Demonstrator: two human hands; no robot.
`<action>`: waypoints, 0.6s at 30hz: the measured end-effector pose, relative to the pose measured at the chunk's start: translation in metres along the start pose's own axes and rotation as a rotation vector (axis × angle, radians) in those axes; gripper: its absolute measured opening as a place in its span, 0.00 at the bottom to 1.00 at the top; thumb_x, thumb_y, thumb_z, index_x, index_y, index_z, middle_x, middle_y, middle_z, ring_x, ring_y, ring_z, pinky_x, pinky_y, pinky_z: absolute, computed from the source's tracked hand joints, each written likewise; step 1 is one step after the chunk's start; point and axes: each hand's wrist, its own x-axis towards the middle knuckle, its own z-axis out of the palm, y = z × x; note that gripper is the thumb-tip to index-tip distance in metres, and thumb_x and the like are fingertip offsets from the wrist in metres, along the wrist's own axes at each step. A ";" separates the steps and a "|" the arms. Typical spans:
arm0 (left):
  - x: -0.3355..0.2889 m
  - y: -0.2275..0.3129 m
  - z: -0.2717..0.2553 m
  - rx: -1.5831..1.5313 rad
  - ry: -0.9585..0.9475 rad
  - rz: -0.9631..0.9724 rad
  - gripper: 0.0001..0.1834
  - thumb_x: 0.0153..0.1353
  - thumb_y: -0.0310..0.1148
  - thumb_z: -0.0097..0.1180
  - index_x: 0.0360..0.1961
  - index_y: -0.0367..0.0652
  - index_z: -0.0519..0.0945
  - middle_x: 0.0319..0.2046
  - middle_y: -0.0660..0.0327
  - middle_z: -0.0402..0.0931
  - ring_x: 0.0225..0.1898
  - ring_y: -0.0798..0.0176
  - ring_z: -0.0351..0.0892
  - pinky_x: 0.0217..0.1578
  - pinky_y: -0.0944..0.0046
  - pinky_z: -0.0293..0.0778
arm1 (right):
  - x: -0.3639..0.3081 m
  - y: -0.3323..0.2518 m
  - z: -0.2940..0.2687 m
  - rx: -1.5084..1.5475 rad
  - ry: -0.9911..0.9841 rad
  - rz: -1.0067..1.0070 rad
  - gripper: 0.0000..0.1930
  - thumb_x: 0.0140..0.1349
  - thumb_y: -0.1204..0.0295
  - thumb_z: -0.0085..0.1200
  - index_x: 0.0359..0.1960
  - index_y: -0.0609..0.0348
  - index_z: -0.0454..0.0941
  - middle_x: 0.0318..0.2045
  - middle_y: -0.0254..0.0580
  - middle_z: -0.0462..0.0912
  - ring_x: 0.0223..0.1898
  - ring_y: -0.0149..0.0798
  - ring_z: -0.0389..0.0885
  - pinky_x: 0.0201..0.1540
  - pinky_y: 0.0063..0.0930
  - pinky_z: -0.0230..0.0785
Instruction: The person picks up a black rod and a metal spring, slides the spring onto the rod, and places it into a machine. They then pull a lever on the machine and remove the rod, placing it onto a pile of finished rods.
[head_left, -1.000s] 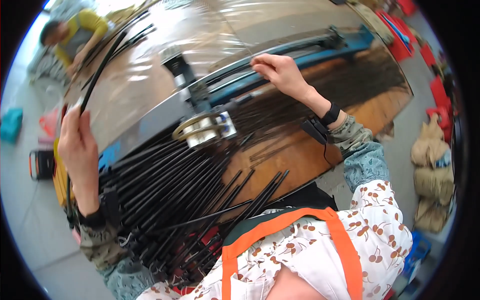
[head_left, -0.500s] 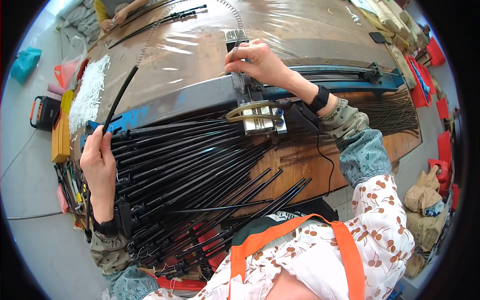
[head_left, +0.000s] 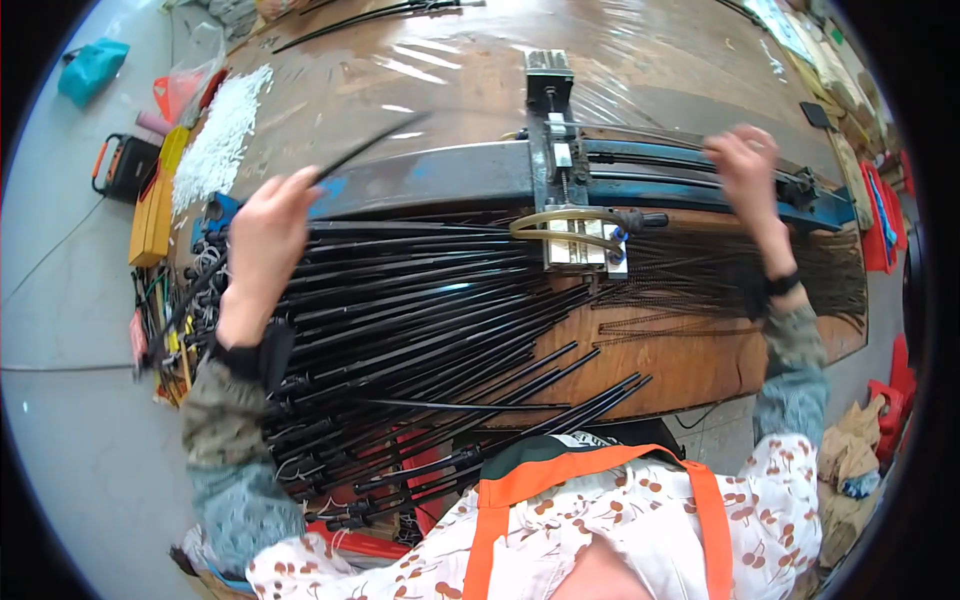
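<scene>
My left hand (head_left: 268, 240) grips a slim black tube (head_left: 372, 145), which tilts up to the right over the blue rail. A faint, motion-smeared line leaves the tube's tip and runs right, the coil spring (head_left: 630, 129) drawn out nearly straight. At its other end my right hand (head_left: 745, 170) is curled closed above the rail's right part; blur hides the exact pinch. Between my hands stands a metal clamping fixture (head_left: 575, 245) with a curved hose. Many black tubes (head_left: 420, 290) lie side by side below my left hand.
Dark springs (head_left: 740, 275) are spread on the table's right side. The blue rail (head_left: 430, 172) crosses the table. White small pieces (head_left: 222, 135) are heaped at left, near a yellow box (head_left: 150, 225). More black rods (head_left: 380, 20) lie at the far side. Red bins (head_left: 880, 225) stand at right.
My right hand has moved right, away from the fixture, and the looping spring is pulled nearly straight. My left hand has risen and moved right with the tube, which now leans lower.
</scene>
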 end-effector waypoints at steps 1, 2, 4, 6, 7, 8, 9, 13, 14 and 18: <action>0.014 0.011 0.020 0.047 -0.039 0.077 0.11 0.63 0.30 0.59 0.47 0.46 0.82 0.31 0.53 0.78 0.34 0.46 0.81 0.33 0.52 0.77 | -0.023 0.026 -0.014 -0.078 -0.034 0.077 0.06 0.60 0.75 0.59 0.39 0.50 0.82 0.34 0.34 0.84 0.49 0.42 0.78 0.62 0.38 0.56; 0.030 0.027 0.040 -0.011 -0.047 0.156 0.10 0.61 0.29 0.59 0.45 0.48 0.82 0.31 0.55 0.79 0.35 0.48 0.81 0.34 0.52 0.78 | -0.039 0.048 -0.030 -0.109 -0.081 0.116 0.05 0.62 0.74 0.57 0.38 0.51 0.82 0.34 0.36 0.85 0.48 0.43 0.78 0.61 0.39 0.58; 0.060 0.056 0.076 -0.074 -0.072 0.325 0.06 0.61 0.31 0.58 0.40 0.46 0.81 0.31 0.55 0.80 0.36 0.48 0.83 0.36 0.52 0.79 | -0.056 0.075 -0.028 -0.122 -0.087 0.139 0.06 0.62 0.73 0.57 0.40 0.54 0.82 0.35 0.39 0.85 0.47 0.45 0.78 0.58 0.39 0.63; 0.087 0.082 0.111 -0.167 -0.045 0.347 0.10 0.66 0.37 0.56 0.32 0.42 0.78 0.30 0.53 0.80 0.35 0.48 0.83 0.36 0.52 0.79 | -0.077 0.097 -0.024 -0.129 -0.038 0.149 0.06 0.64 0.73 0.57 0.41 0.56 0.82 0.35 0.42 0.84 0.46 0.47 0.78 0.56 0.40 0.66; 0.091 0.084 0.122 -0.203 -0.018 0.334 0.12 0.66 0.37 0.56 0.30 0.40 0.78 0.28 0.53 0.81 0.33 0.48 0.84 0.35 0.52 0.79 | -0.084 0.102 -0.023 -0.066 -0.064 0.221 0.05 0.65 0.73 0.57 0.41 0.57 0.82 0.35 0.42 0.84 0.45 0.47 0.78 0.55 0.41 0.66; 0.090 0.084 0.126 -0.203 -0.109 0.313 0.09 0.65 0.34 0.56 0.32 0.40 0.76 0.30 0.52 0.80 0.36 0.48 0.83 0.37 0.52 0.78 | -0.092 0.105 -0.019 -0.099 -0.035 0.157 0.05 0.66 0.74 0.57 0.41 0.58 0.81 0.34 0.43 0.82 0.43 0.47 0.78 0.52 0.40 0.67; 0.085 0.080 0.128 -0.189 -0.137 0.305 0.09 0.66 0.34 0.56 0.32 0.39 0.76 0.30 0.51 0.80 0.37 0.48 0.83 0.38 0.52 0.78 | -0.093 0.101 -0.015 -0.053 -0.038 0.205 0.05 0.66 0.74 0.57 0.41 0.59 0.81 0.34 0.43 0.81 0.43 0.47 0.78 0.51 0.39 0.67; 0.075 0.083 0.129 -0.178 -0.161 0.263 0.09 0.66 0.33 0.56 0.31 0.38 0.76 0.31 0.51 0.81 0.37 0.48 0.83 0.40 0.53 0.77 | -0.088 0.085 -0.004 0.004 0.053 0.264 0.03 0.63 0.78 0.57 0.38 0.61 0.80 0.33 0.47 0.77 0.39 0.50 0.76 0.46 0.41 0.67; 0.076 0.085 0.130 -0.202 -0.166 0.267 0.09 0.66 0.33 0.56 0.31 0.38 0.76 0.31 0.51 0.81 0.37 0.48 0.82 0.40 0.53 0.77 | -0.090 0.086 -0.005 0.006 0.055 0.266 0.03 0.63 0.78 0.57 0.38 0.61 0.80 0.33 0.47 0.77 0.39 0.50 0.76 0.46 0.41 0.67; 0.075 0.081 0.133 -0.193 -0.103 0.317 0.10 0.66 0.34 0.56 0.31 0.38 0.76 0.32 0.52 0.80 0.37 0.48 0.81 0.40 0.53 0.76 | -0.096 0.084 -0.018 -0.019 -0.001 0.292 0.06 0.65 0.77 0.56 0.42 0.60 0.81 0.39 0.46 0.81 0.46 0.48 0.78 0.52 0.39 0.68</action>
